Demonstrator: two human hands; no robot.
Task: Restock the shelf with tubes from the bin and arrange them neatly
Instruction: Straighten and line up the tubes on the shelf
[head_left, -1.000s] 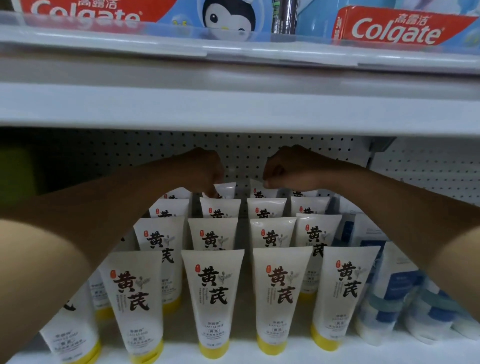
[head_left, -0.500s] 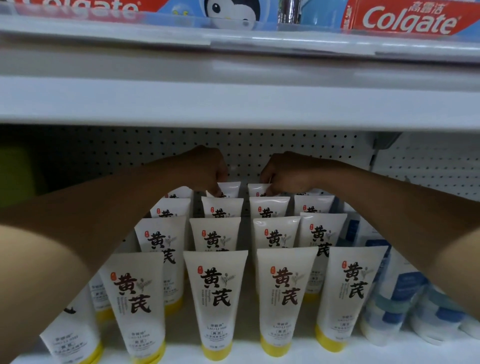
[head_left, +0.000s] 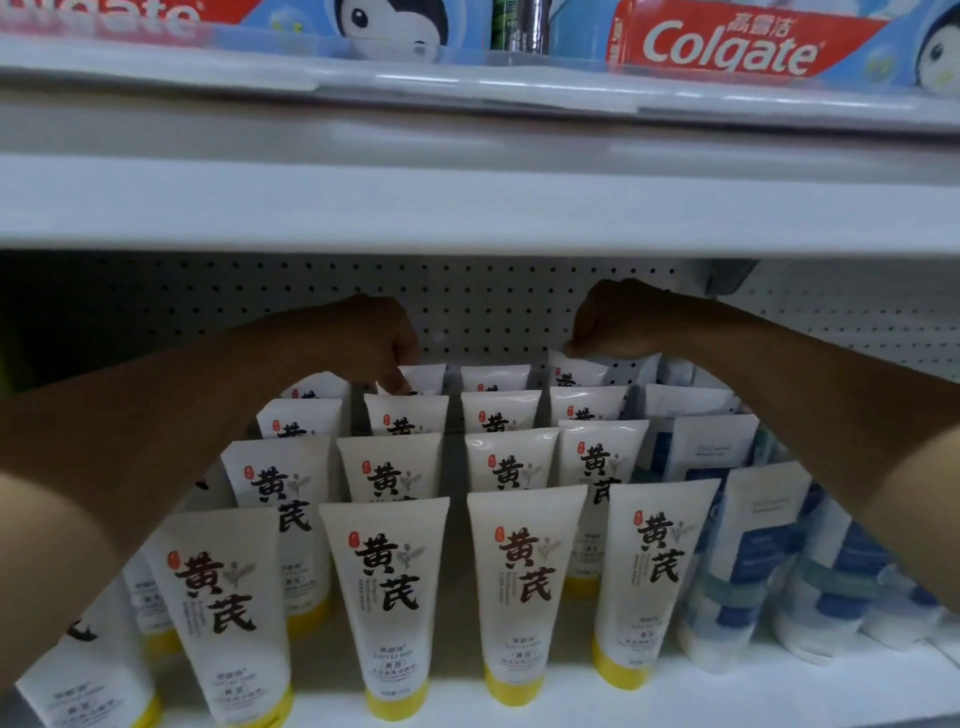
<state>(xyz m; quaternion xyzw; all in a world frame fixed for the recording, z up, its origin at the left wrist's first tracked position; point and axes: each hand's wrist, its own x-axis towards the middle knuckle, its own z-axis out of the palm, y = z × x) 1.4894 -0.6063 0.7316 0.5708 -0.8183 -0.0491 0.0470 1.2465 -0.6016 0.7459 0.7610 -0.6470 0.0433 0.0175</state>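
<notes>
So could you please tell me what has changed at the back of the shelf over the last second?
The right hand moved rightward from the middle back tube and now pinches the white back-row tube one column over. The left hand stayed on its white back-row tube. The front rows of white, yellow-capped tubes stayed put.

Above us we see red Colgate boxes (head_left: 727, 44) on the upper shelf (head_left: 467, 208), one with a penguin picture (head_left: 392, 23). Behind, we find a white pegboard back panel (head_left: 493, 306). At lower right we see blue-and-white tubes (head_left: 753, 545) standing in rows.
</notes>
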